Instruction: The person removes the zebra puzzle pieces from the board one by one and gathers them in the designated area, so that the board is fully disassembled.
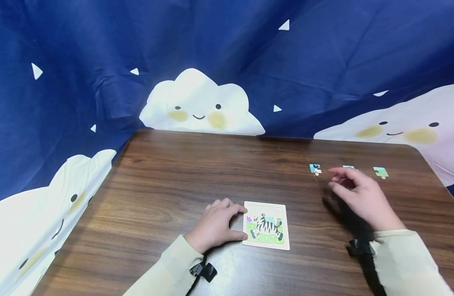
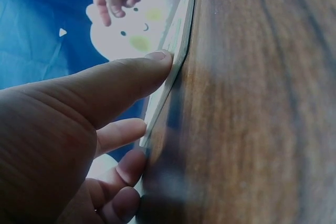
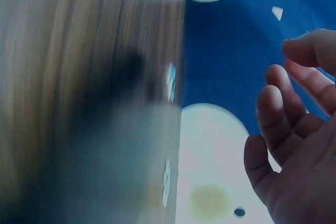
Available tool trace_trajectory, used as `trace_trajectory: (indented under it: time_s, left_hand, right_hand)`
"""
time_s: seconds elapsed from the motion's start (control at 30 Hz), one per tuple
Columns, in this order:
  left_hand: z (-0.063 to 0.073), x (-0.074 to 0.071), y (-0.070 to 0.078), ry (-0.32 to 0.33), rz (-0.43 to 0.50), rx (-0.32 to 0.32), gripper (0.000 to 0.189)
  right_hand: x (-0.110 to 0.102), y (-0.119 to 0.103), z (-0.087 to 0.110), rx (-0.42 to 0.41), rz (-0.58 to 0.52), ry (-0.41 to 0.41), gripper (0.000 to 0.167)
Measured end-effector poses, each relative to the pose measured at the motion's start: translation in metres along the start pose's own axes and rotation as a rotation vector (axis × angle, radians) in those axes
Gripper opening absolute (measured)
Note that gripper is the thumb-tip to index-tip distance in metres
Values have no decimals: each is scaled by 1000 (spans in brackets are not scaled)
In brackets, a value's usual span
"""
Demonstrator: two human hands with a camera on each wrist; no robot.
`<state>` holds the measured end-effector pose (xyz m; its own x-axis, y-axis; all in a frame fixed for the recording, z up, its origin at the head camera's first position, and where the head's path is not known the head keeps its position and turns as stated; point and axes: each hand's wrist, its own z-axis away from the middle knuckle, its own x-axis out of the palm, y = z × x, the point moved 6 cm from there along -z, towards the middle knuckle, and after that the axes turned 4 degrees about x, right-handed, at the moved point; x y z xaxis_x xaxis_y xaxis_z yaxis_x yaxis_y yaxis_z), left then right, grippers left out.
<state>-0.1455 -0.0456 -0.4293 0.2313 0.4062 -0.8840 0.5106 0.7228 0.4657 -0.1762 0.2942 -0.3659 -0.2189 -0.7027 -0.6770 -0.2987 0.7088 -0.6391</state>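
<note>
A square zebra jigsaw puzzle in a pale tray (image 1: 266,246) lies flat on the table. My left hand (image 1: 221,224) rests at its left side, thumb and index finger touching the edge near two corners. The left thumb (image 2: 126,80) lies against the tray's rim in the left wrist view. Above the table at the right hovers my right hand (image 1: 361,197), fingers loosely bent and apart, holding nothing. Near its fingertips are a blue puzzle piece with a black-and-white print (image 1: 315,169) and a partly hidden piece (image 1: 348,167). A green-and-blue piece (image 1: 380,172) lies farther right.
The brown wooden table (image 1: 156,185) reaches back to a blue curtain (image 1: 227,41) printed with smiling clouds and white triangles. Each wrist carries a small black camera strap, such as the left one (image 1: 202,270). A dark shadow falls beneath the right hand.
</note>
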Motion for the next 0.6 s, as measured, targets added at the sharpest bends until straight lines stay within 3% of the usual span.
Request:
trace_trajectory:
  time_s: [0.33,0.6]
  left_hand:
    - [1,0,-1,3,-3,-6,61]
    - [1,0,-1,11,4,1,61]
  right_hand:
    - [36,-44,4,-28,-52,-62,28]
    - [62,-68,9,-39,-49,-171,23]
